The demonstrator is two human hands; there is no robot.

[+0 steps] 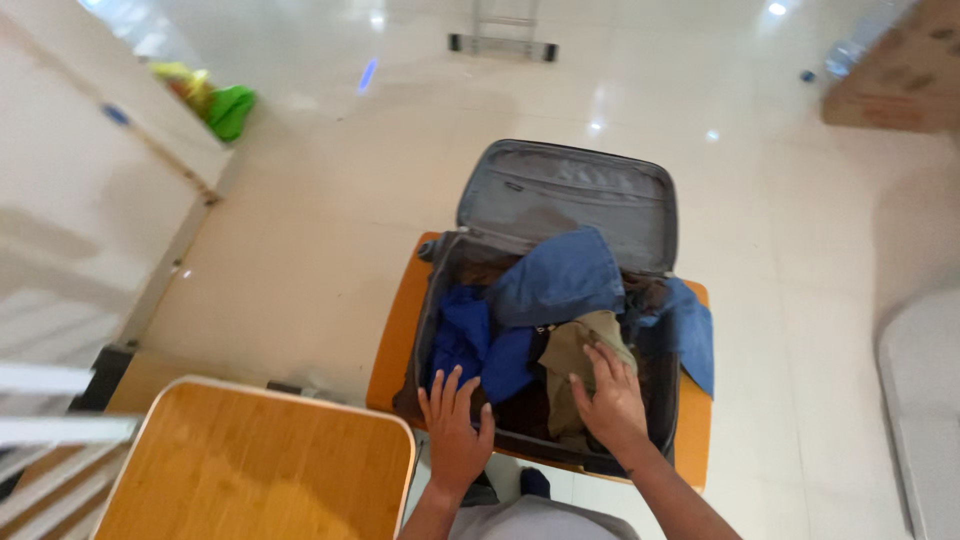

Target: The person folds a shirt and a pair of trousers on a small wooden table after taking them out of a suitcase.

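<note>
Suitcase [470, 290] open on low orange table [392, 340], grey, lid [566, 198] tipped back at far side, main well crammed with clothes. Orange table under suitcase, edges showing left and right of it, standing on pale glossy floor [320, 230]. Wooden tabletop [255, 465], rounded corners, white rim, near-left of suitcase, just beside orange table. Cardboard box [895, 75] well apart from suitcase, far right. Green bag [230, 108] well apart, far left of suitcase, by white counter [70, 190].

Inside suitcase: light blue denim garment [557, 278] heaped across far middle; second denim piece [690, 335] spilling over right wall onto table; bright blue cloth [465, 335] along left side; olive-khaki garment [575, 345] near middle; dark brown fabric [520, 410] at near edge.

Right hand [612, 400] flat on olive-khaki garment at near-right part of suitcase, fingers spread and extended, pressing down, gripping nothing. Left hand [455, 425] over near-left rim of suitcase, just beside bright blue cloth, 5 fingers splayed wide, palm down, holding nothing; whether touching cloth, cannot tell. Both forearms reaching in from near side of suitcase.
</note>
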